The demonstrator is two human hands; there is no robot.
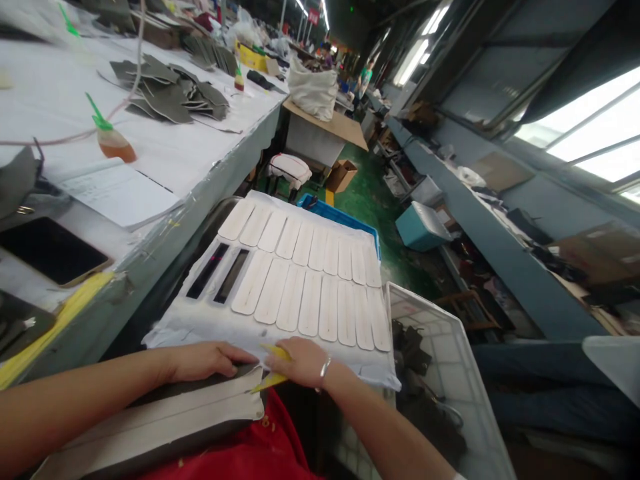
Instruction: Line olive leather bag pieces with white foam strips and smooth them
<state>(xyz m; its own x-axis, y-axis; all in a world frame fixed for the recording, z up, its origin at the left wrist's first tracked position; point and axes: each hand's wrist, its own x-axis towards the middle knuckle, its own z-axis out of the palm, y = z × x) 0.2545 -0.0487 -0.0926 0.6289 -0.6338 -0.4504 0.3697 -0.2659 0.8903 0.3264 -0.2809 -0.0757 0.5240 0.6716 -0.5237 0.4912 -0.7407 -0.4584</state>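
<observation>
Green workshop floor [380,220] and a long white-topped table [170,150] in my head view. Down low I've got a long, flat grey-and-white panel [170,417] across a red-clothed lap [250,453]. Left hand [215,360] lies on its far edge, fingers bent, can't tell if gripping. Right hand [300,361] pinches a pointed yellow piece [271,381] at the panel's end, near rows of off-white rounded strips [250,283].

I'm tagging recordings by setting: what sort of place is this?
Likely a factory workshop: a long bench bears piled grey pieces, and many similar white strips lie in two rows.
</observation>
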